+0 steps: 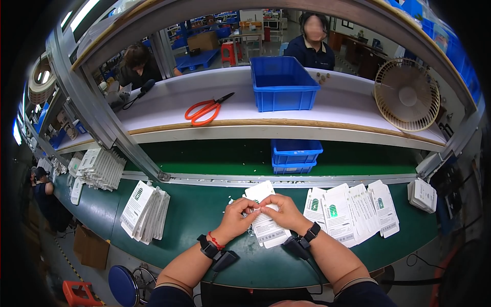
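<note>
Both hands, left hand [236,217] and right hand [286,212], pinch the top of a flat white packet [267,225] lying under the fingertips. An uneven squeeze could crease it or push it sideways toward the packets [353,210] just right of the grip.

- Your green bench [204,215] carries flat white boxes: a stack [146,210] left, a fanned row [353,207] right.
- The shelf [348,102] above holds scissors [207,109], a bin [283,83], a fan [406,94].

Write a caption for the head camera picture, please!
Both hands pinch a flat white printed carton over the green workbench.
</note>
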`<action>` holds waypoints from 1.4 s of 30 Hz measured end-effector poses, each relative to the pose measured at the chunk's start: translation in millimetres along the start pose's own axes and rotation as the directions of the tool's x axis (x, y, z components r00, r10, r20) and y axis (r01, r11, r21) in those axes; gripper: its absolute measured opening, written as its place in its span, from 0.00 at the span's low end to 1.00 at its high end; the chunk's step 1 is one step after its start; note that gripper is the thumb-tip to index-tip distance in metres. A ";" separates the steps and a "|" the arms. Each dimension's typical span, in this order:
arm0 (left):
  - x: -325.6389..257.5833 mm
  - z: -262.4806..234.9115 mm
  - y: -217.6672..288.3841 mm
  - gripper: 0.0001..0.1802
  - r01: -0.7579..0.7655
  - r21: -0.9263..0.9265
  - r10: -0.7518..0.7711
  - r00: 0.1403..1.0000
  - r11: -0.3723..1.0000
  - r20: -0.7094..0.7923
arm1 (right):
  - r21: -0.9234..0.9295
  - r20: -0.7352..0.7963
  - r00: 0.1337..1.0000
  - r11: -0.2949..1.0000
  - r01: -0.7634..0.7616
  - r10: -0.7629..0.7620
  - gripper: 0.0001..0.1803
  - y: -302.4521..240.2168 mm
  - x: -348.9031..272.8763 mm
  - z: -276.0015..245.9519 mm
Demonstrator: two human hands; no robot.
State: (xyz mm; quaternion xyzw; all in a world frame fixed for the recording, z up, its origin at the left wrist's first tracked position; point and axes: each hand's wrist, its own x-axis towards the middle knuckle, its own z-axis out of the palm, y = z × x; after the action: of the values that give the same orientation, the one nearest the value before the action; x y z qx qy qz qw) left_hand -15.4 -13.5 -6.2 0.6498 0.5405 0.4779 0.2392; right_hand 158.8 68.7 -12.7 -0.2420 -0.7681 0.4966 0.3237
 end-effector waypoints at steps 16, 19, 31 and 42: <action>1.0 0.7 -1.5 0.06 -0.033 0.002 0.033 0.999 0.999 -0.002 | -0.003 0.004 1.000 1.000 0.000 0.000 0.07 1.5 0.4 -0.2; 1.8 -0.4 -2.1 0.07 -0.051 0.018 0.051 0.999 0.999 0.008 | -0.003 -0.001 1.000 1.000 0.015 -0.015 0.06 1.3 1.1 -0.4; -1.5 -2.4 -1.1 0.07 -0.010 0.026 0.009 0.999 1.000 0.043 | -0.039 -0.017 1.000 0.999 0.019 -0.020 0.06 2.1 -1.4 1.8; 0.8 0.8 -3.0 0.07 -0.046 0.027 0.045 0.998 0.999 0.042 | 0.002 0.004 1.000 1.000 0.026 -0.026 0.07 0.8 -2.6 -0.2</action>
State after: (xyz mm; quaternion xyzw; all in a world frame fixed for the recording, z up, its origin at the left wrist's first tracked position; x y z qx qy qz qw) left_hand -16.1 -11.8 -8.7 0.6750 0.5271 0.4622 0.2300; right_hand 160.7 67.3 -14.0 -0.2306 -0.7715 0.4934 0.3288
